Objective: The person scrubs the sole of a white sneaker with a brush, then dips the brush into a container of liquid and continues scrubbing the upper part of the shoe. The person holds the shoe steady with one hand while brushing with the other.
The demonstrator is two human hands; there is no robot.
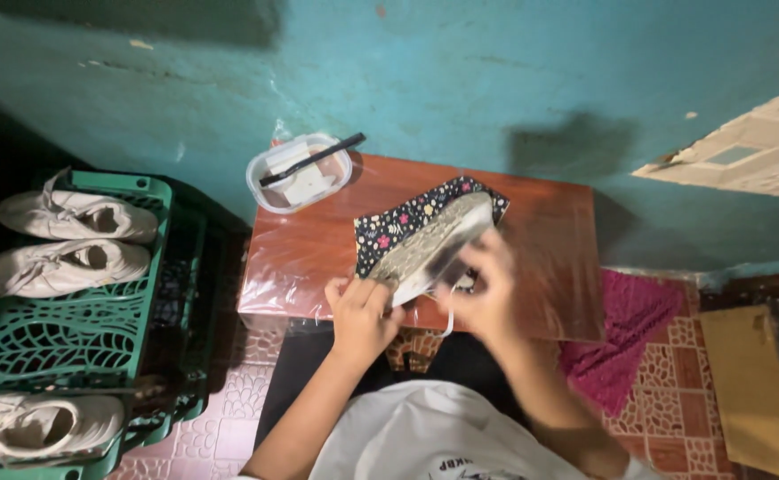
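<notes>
While we look down over the low wooden table [318, 249], we see both hands working one shoe [434, 244], sole side up & tilted, held above the table's front half. Left hand [363, 311] has fingers curled tight round the shoe's near end, approx at the heel. Right hand [483, 284] is blurred; its fingers look bent close against the shoe's side, but we can't tell whether they grip or only touch. Under the shoe lies a dark floral cloth [398, 222] on the tabletop. At the table's back left corner sits a clear plastic tub [301, 173] w/ a black brush [314, 158] laid across its rim. Left of the table, a green plastic crate [78, 329] carries three pale sneakers [74, 216]. Right of the table, a magenta mat [630, 338] lies on the tiled floor, near a piece of cardboard [750, 391].
</notes>
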